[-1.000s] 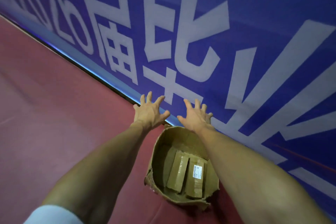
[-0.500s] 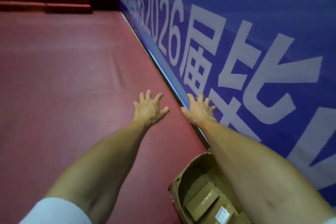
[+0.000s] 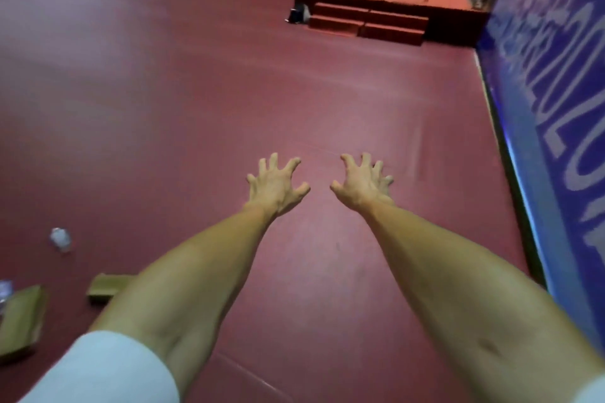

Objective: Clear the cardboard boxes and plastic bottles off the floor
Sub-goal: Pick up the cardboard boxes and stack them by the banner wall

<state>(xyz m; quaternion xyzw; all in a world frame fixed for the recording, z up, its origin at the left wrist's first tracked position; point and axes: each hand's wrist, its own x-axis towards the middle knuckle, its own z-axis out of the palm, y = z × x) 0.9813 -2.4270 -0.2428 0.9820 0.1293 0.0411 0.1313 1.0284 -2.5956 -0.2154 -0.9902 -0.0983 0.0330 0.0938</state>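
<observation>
Both arms stretch out in front of me over the red floor. My left hand (image 3: pixel 276 185) and my right hand (image 3: pixel 361 181) are spread, fingers bent a little, and hold nothing. A small flat cardboard box (image 3: pixel 106 286) lies on the floor at the lower left, partly behind my left forearm. A larger piece of cardboard (image 3: pixel 21 317) lies at the left edge. A clear plastic bottle (image 3: pixel 60 239) lies further out on the left, and another bottle (image 3: pixel 5 289) shows at the very edge.
A blue banner wall (image 3: pixel 556 108) with white lettering runs along the right side. A raised red stage with steps (image 3: pixel 370 23) stands at the far end, with several people sitting behind it. The red floor (image 3: pixel 196 91) stretches wide to the left.
My view has swung left, away from the banner. The open cardboard box by the wall has gone out of view, and loose boxes and bottles have come into view at the left.
</observation>
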